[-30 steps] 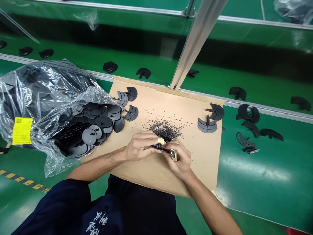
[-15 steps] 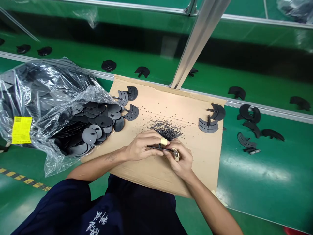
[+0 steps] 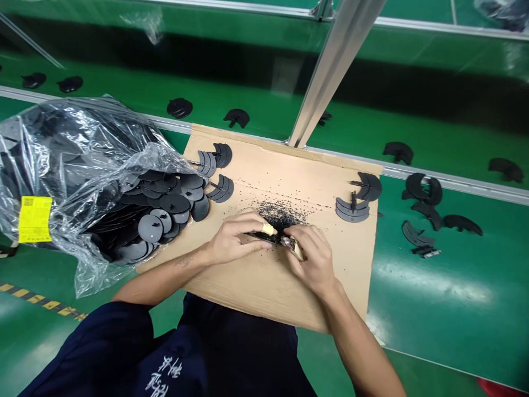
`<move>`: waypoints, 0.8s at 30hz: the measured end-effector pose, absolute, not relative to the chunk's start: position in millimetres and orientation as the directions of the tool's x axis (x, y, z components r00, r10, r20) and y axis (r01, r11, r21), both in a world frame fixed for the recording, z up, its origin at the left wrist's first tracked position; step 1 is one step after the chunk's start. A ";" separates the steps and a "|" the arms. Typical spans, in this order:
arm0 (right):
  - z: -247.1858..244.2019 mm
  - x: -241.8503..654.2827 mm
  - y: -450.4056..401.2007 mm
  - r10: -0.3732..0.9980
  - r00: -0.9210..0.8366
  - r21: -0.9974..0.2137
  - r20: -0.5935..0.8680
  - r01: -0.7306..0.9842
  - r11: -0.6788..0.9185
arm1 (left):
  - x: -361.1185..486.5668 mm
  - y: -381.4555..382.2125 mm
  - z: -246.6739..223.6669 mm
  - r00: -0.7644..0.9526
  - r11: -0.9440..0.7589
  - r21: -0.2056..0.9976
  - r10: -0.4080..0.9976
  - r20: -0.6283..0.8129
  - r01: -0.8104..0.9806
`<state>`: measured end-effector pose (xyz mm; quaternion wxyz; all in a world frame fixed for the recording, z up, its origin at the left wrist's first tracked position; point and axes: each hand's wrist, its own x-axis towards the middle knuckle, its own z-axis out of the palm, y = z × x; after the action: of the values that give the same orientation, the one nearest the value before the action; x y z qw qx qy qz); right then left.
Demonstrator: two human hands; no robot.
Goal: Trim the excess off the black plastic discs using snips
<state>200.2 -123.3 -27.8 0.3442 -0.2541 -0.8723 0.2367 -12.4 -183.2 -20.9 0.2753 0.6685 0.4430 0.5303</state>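
Low over the cardboard, my left hand (image 3: 233, 238) is closed on a thin black plastic disc (image 3: 266, 237), seen almost edge-on and partly covered by the fingers. Pale yellow tape wraps one of its fingertips. My right hand (image 3: 317, 258) grips a small shiny metal tool (image 3: 288, 241) with a pale wrapping, its tip close to the disc's right edge. I cannot make out the tool's exact kind. Just beyond both hands lies a heap of tiny black plastic bits (image 3: 276, 210).
A clear plastic bag (image 3: 82, 143) at left spills black discs (image 3: 173, 203) onto the cardboard sheet (image 3: 248, 289). Curved black pieces (image 3: 223, 188) lie at its left, more curved pieces (image 3: 353, 209) at its right. A metal post (image 3: 330, 71) rises behind. Other black parts (image 3: 417, 234) rest on the green table.
My right hand has turned and moved slightly right, showing more of the metal tool. The disc has tilted in my left hand, which has shifted a little left.
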 end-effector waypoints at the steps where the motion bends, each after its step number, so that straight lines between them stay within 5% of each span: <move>1: -28.9 200.0 -123.9 0.597 -0.641 -0.562 0.482 0.296 0.772 | -12.6 -183.2 -21.0 0.059 -0.458 0.836 0.884 0.463 0.303; 14: -35.5 200.9 -127.5 0.594 -0.651 -0.505 0.473 0.352 0.788 | -14.4 -183.4 -25.0 0.122 -0.491 0.822 0.870 0.477 0.289; 20: -29.4 202.2 -130.2 0.567 -0.656 -0.364 0.499 0.434 0.824 | -12.4 -183.7 -22.9 0.124 -0.511 0.808 0.858 0.498 0.294; 24: -29.5 202.1 -131.3 0.615 -0.653 -0.480 0.443 0.406 0.777 | -11.6 -182.3 -21.9 0.130 -0.508 0.810 0.860 0.493 0.293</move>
<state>202.1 -131.3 -29.5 0.3029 -0.2858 -0.8927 0.1720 -11.6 -182.3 -21.9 0.2754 0.6994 0.4123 0.5148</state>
